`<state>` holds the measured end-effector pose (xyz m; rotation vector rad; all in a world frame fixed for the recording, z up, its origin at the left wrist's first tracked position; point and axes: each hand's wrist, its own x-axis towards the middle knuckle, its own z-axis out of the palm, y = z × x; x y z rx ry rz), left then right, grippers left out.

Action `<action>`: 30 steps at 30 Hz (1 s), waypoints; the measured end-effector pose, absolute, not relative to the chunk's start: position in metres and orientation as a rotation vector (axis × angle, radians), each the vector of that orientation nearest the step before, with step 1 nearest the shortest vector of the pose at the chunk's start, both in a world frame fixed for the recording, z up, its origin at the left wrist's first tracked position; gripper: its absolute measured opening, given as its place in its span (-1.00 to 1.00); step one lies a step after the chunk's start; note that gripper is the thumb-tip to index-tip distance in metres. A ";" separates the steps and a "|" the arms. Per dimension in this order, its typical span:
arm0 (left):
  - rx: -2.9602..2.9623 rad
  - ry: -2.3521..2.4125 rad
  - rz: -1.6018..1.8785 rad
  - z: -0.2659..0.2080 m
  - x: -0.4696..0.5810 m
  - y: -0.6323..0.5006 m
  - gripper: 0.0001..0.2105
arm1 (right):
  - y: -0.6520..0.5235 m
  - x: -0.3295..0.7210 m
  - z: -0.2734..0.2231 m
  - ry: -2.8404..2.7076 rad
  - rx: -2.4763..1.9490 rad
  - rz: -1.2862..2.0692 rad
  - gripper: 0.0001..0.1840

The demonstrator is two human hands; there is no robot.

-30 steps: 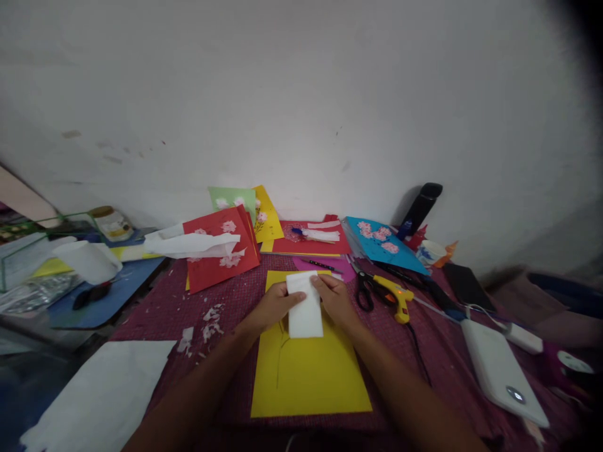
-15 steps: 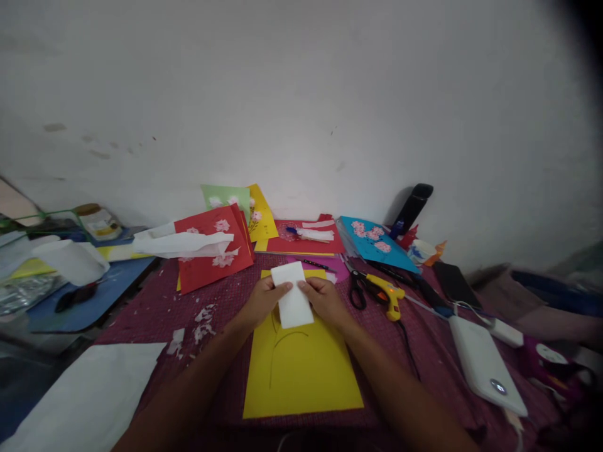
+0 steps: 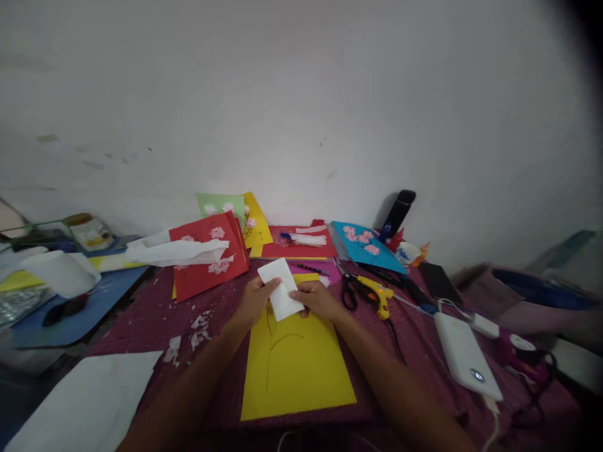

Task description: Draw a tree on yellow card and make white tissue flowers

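Left hand [image 3: 255, 300] and right hand [image 3: 317, 299] pinch a white tissue-paper rectangle [image 3: 283, 305] over a yellow sheet's [image 3: 306, 380] far edge, turned further aslant than half a second ago; the hold, seemingly, is still being adjusted.

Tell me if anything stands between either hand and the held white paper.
Nothing visible does: the left hand and right hand hold the white paper directly, over the far end of the yellow sheet.
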<state>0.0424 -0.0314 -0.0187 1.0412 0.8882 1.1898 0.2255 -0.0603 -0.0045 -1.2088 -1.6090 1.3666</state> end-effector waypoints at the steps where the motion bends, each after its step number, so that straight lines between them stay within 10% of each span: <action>1: 1.036 0.890 1.198 -0.020 0.042 -0.030 -0.60 | -0.058 0.229 0.000 -1.649 -1.229 1.356 -0.60; 13: 0.956 0.843 1.216 -0.023 0.041 -0.029 -0.55 | -0.103 0.332 0.026 -1.911 -2.308 -0.010 -0.70; 30: 0.980 0.809 1.148 -0.025 0.039 -0.030 -0.52 | -0.111 0.316 0.053 -1.893 -2.415 -0.194 -0.64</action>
